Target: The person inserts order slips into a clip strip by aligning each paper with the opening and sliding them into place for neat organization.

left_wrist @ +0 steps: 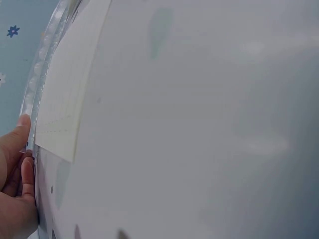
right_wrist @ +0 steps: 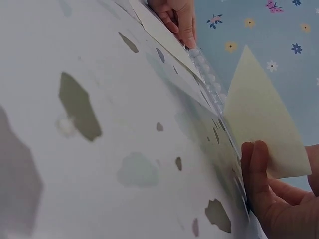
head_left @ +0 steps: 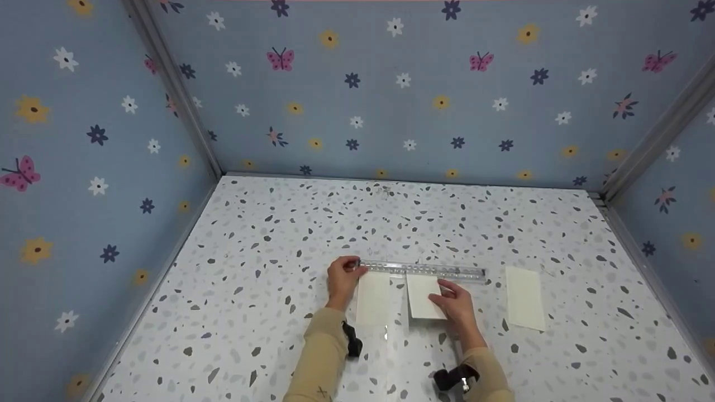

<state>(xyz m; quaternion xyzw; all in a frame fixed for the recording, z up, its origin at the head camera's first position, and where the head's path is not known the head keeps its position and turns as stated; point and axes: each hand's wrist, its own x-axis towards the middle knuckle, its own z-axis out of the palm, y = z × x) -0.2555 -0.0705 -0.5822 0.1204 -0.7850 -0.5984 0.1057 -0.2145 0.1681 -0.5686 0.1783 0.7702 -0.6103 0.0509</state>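
Observation:
At its left end my left hand [head_left: 341, 281] pinches a long clear plastic strip [head_left: 455, 272] with round bumps along it. Thumb [left_wrist: 19, 130] and fingertips meet at that end in the left wrist view. My right hand [head_left: 457, 304] holds a cream paper piece [head_left: 420, 297] between thumb and fingers by its right side. This piece is tilted up off the table, its far edge at the strip. Another cream paper piece [head_left: 373, 301] lies flat below the strip's left part, near my left hand.
A third cream paper piece [head_left: 525, 298] lies on the speckled white table [head_left: 268, 234], right of my right hand. Blue flowered panels [head_left: 380, 95] enclose the back and sides. Black wrist cameras [head_left: 352, 339] are strapped over the sleeves.

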